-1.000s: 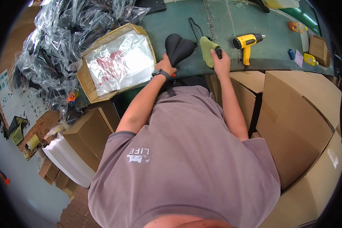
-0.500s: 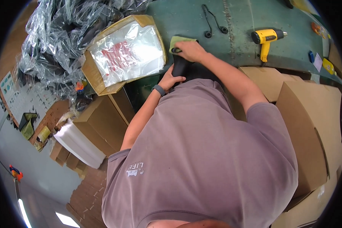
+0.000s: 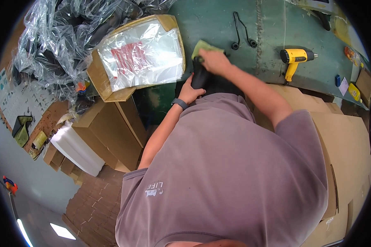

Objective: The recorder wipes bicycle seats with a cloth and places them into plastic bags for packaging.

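A person in a mauve shirt (image 3: 222, 164) stood at the near edge of a scuffed green surface (image 3: 212, 20). The left hand (image 3: 189, 91) had its grip wrapped around a smooth, black, saddle-shaped piece (image 3: 199, 76), held near the person's waist. Just beyond, the right hand (image 3: 215, 64) kept its grip closed on a yellow-green cloth (image 3: 204, 46) at the piece's far end; the fingers hid exactly where cloth and piece met.

The wiping appeared to be under way rather than finished, though how much of the piece had been covered could not be told. The piece was bare, with no wrapping visible on it. A dark, bent wire part with two coiled ends (image 3: 252, 43) lay loose and unattached on the far side. To the right, a yellow-and-black heat gun (image 3: 296, 54) lay unheld. To the left, an open cardboard box (image 3: 101, 78) held clear plastic bags (image 3: 152, 53), none in hand.
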{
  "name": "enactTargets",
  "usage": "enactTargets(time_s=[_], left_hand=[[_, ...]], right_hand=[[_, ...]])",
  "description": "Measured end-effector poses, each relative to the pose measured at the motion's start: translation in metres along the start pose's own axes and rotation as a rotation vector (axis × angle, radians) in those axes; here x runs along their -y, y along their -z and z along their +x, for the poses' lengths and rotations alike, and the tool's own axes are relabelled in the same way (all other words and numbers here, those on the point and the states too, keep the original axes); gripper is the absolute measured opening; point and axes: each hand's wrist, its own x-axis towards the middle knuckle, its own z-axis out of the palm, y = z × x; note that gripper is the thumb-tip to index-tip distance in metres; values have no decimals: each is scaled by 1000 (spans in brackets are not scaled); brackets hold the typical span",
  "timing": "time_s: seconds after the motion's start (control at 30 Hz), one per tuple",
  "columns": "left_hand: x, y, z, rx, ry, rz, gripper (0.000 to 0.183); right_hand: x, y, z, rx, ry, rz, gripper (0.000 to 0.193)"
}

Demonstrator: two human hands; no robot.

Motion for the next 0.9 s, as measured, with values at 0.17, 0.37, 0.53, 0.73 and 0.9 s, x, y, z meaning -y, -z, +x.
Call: enactTargets(time_s=[0.17,0.37,0.53,0.73,0.9], left_hand=[[-7,-7,12,53,-31,-63,117],[7,5,3,-5,26,39,86],[8,2,-7,-26,21,-85,114],[21,14,-10,326,-28,-725,71],[18,7,-13,321,165,-1049,54]], right_hand=[[-59,13,45,-186,-128,-2,29],[40,13,-3,169,221,1,29],[-21,3,54,-63,33,-52,29],[25,6,26,-29,-58,18,34],[50,11,-60,19,67,156,32]])
